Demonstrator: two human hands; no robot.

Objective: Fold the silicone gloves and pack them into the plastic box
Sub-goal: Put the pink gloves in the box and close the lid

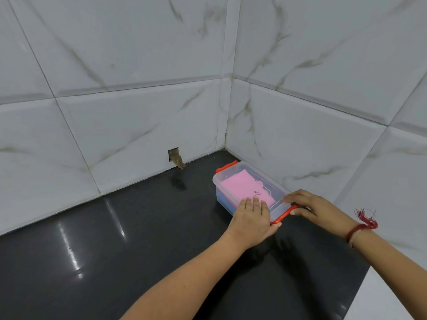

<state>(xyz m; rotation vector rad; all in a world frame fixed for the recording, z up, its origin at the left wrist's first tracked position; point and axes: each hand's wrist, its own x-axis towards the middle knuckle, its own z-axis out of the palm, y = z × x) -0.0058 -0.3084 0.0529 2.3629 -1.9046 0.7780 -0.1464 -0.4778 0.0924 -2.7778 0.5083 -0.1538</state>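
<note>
While we look down from the head camera, we see a clear plastic box [233, 210] sitting on a glossy black countertop [115, 239], close to the corner where two white marble-patterned tiled walls [138, 100] meet. A transparent lid [265, 181] covers the box, and through it we make out a folded pink silicone glove [240, 183] lying flat on top, with a blue layer [225, 199] beneath it showing through the box's side wall; we cannot tell whether that blue layer is a second glove. An orange latch [227, 166] sits at the far end of the box and another orange latch [283, 215] at the near end. Our left hand [253, 220] lies palm down on the near part of the lid, fingers spread flat and unclenched, its thumb touching the near orange latch, so the pink glove sits just beyond and partly under the fingertips. Our right hand [309, 204] rests at the near right corner of the box, fingers extended across the lid's edge and thumb against the near latch; it grips nothing, only pressing there. A red thread bracelet [360, 227] with a tassel circles the right wrist. Low on the left wall we notice a small broken hole [174, 155] just above the countertop, well apart from the box.
</note>
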